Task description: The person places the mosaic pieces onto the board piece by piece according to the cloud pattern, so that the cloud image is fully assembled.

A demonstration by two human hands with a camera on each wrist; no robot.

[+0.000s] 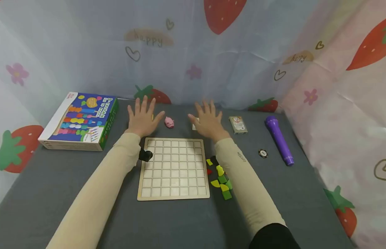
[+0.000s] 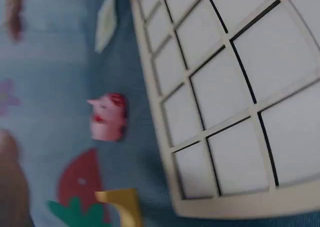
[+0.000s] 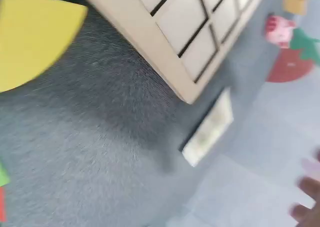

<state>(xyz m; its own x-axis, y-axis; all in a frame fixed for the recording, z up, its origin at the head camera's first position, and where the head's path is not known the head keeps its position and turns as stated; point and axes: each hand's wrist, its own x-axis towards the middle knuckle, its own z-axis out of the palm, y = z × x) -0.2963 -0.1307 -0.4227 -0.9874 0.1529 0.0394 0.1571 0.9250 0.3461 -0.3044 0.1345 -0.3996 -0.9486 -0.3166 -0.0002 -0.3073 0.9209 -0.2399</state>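
Observation:
My left hand [image 1: 142, 121] is held palm down with spread fingers beyond the far left corner of a wooden grid board [image 1: 173, 198]. My right hand [image 1: 209, 122] spreads its fingers likewise past the far right corner. Neither holds anything. Between them sits a small pink pig figurine [image 1: 169, 122], nearer the left hand. A yellow piece [image 2: 129, 204], partly hidden by the left hand in the head view, lies near the pig. Beside the right hand is a small pale card-like piece [image 3: 207, 129]. The board's squares hold no pieces.
Yellow and green pieces [image 1: 226, 195], with a red and a black one, lie right of the board, partly behind the right sleeve. A boxed game [image 1: 83, 121] stands at left. Rightward are a card pack [image 1: 238, 125], a round chip [image 1: 262, 153] and a purple flashlight-like tube [image 1: 279, 140].

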